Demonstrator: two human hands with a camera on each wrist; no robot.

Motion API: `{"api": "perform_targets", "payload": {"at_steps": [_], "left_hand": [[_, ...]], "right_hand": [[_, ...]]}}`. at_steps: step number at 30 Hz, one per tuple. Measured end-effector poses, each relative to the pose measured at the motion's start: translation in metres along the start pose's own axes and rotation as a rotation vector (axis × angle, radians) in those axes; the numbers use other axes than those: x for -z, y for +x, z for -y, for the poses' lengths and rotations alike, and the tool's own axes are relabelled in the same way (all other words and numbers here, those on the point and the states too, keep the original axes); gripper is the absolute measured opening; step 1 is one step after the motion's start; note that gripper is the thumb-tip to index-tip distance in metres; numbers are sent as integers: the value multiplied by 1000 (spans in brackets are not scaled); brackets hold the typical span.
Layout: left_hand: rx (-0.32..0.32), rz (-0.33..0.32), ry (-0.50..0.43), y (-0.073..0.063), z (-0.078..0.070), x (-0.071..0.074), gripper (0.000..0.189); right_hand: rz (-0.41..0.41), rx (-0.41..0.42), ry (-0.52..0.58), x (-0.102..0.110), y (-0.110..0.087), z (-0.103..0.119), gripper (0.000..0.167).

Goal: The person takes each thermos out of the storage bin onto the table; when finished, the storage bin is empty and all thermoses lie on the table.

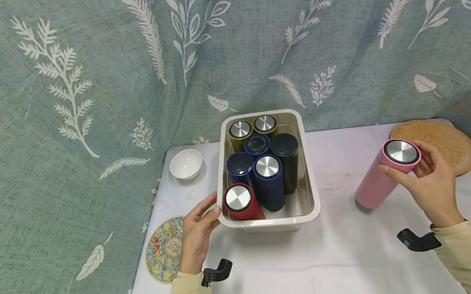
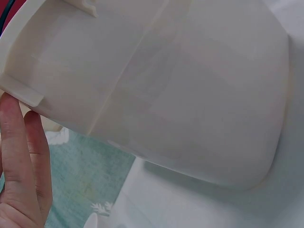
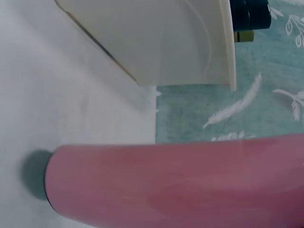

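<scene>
My right hand (image 1: 434, 184) grips a pink thermos bottle (image 1: 374, 184) around its top, just below the silver-centred lid. The bottle leans over the table right of a cream plastic bin (image 1: 310, 177); in the right wrist view a dark shadow lies by its base. At the bin's front left corner, my left hand (image 1: 197, 230) holds the rim, thumb on it and fingertips beneath. Inside stand several thermos bottles: a red one (image 1: 252, 211) beside my thumb, a navy one (image 1: 273, 191), a black one (image 1: 290, 160), two blue-rimmed dark-topped ones and two olive ones behind.
A white bowl (image 1: 186, 164) sits at the back left. Partly behind my left hand lies a round patterned mat (image 1: 160, 254). A round tan board (image 1: 460, 144) is at the back right. Green leaf-printed cloth (image 1: 113, 83) hangs behind the white-covered table (image 1: 312, 265).
</scene>
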State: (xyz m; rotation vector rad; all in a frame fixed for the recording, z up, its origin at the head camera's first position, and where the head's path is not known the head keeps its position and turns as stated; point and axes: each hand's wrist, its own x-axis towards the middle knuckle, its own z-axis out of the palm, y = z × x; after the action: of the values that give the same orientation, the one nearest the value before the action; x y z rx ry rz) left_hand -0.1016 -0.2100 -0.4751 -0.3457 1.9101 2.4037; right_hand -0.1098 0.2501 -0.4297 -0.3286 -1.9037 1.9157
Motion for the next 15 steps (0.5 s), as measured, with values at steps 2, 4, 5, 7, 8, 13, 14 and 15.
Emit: {"api": "perform_targets", "payload": {"at_steps": [2, 4, 5, 7, 8, 13, 14, 15], "left_hand": [[1, -2, -2, 0, 0, 0, 49], [1, -2, -4, 0, 0, -1, 49], [2, -2, -4, 0, 0, -1, 49], [4, -2, -4, 0, 0, -1, 49], [5, -1, -4, 0, 0, -1, 49], [5, -5, -8, 0, 0, -1, 49], [4, -5, -9, 0, 0, -1, 49], [3, -6, -11, 0, 0, -1, 49]], "right_hand": [[-5, -17, 10, 0, 2, -2, 71], [-9, -26, 16, 0, 5, -4, 71], [-11, -23, 16, 0, 6, -5, 71], [-17, -17, 16, 1, 9, -7, 72], [-20, -15, 17, 1, 10, -8, 73], [-38, -41, 9, 4, 16, -10, 74], [-44, -55, 5, 4, 17, -10, 75], [-51, -66, 5, 5, 18, -11, 76]]}}
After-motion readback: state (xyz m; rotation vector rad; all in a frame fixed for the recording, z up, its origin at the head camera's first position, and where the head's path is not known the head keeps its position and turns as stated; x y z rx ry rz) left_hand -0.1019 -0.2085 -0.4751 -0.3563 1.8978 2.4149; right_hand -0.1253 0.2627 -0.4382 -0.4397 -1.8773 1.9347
